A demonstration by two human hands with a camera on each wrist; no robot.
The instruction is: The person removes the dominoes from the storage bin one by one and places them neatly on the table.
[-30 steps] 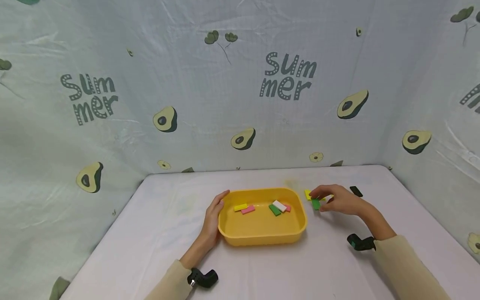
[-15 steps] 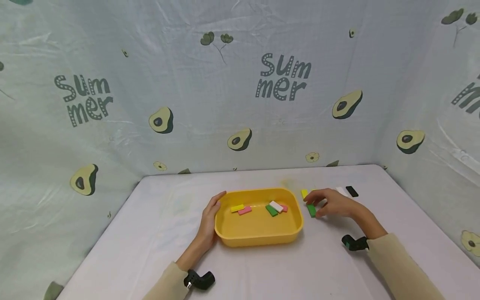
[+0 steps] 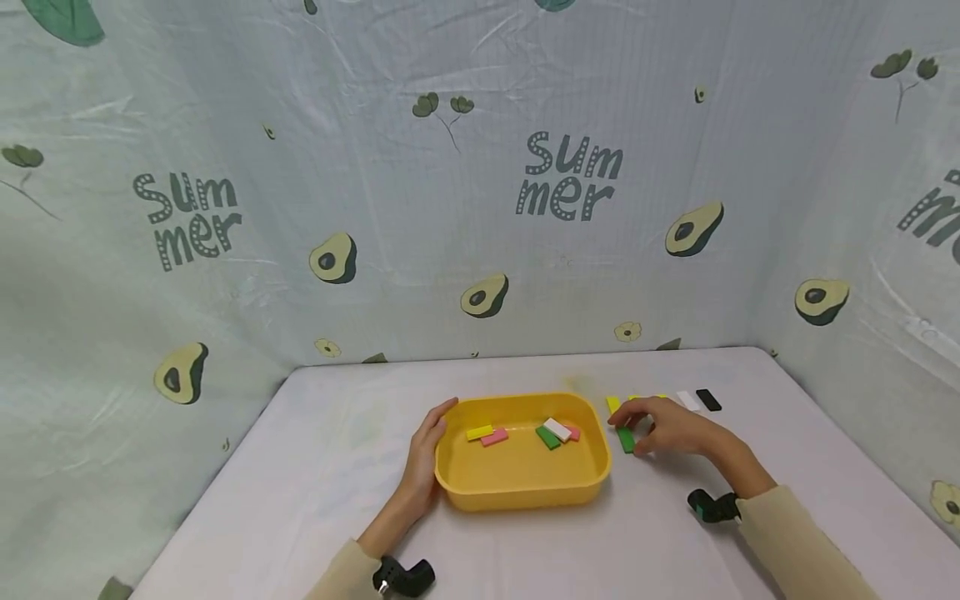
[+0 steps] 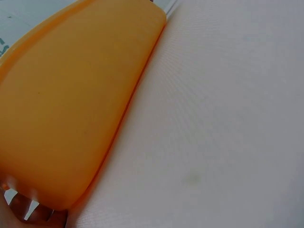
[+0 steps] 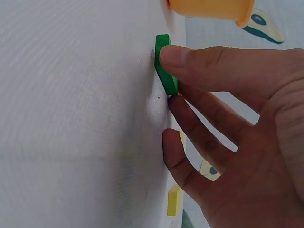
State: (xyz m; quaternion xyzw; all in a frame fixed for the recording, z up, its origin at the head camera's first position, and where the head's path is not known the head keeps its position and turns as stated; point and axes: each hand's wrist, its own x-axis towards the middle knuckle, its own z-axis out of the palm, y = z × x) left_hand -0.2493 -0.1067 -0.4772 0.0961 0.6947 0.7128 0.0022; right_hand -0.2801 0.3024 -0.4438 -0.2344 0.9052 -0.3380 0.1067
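Head view. We list: 1x yellow tray, mid white worktop. L hand at tray's left side, fingers lying along outer wall, tips by far-left corner; grip or mere contact, we can't tell. Tray contents, 5 pcs: inner yellow block & left pink block, close together; white block btwn inner green block & right pink block, overlapping in view. R hand to the right of tray, fingers bent & narrow, pinching green block just outside tray wall. Beyond it on worktop: outer yellow block, more yellow bits part-hidden behind hand, loose white block, black block. Backdrop: cloth w/ avocado & "summer" prints. 2x beige sleeves, ea. w/ black wrist cam.

L wrist view. We see tray's outer wall, large, slanting; L hand's fingers at bottom corner, partly cut off, close under the wall.

R wrist view. We note thumb flat on green block's face, index finger mostly hidden behind thumb, other fingers loosely curved. Block's low edge vs. worktop: touching or not, can't tell. Lower yellow block near bottom; tray corner up top.
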